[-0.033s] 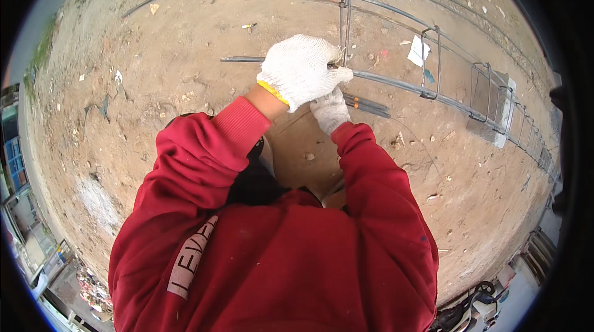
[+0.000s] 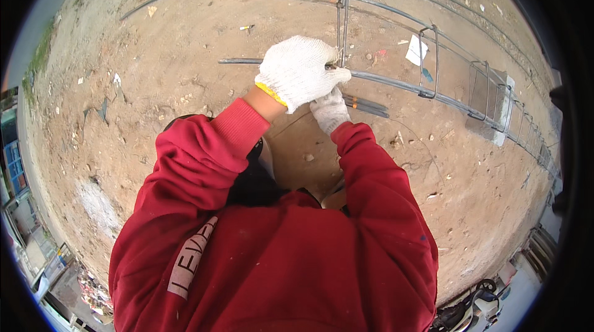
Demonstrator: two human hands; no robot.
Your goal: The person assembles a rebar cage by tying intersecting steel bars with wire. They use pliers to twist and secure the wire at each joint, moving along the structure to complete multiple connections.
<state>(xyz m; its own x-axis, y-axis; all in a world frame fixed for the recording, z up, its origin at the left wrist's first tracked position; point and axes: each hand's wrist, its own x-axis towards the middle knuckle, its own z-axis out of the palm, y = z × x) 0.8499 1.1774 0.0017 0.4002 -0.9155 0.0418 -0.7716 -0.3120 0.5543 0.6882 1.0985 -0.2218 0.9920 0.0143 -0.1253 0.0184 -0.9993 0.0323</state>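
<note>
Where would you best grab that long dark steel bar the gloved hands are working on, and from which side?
Probably the bare stretch of the long dark steel bar, between the left hand and the next rectangular wire stirrup. Come from above, fingers wrapping around it: the bar is thin, round and seems to sit raised above the dirt ground, with stirrups blocking a grip elsewhere.
</note>
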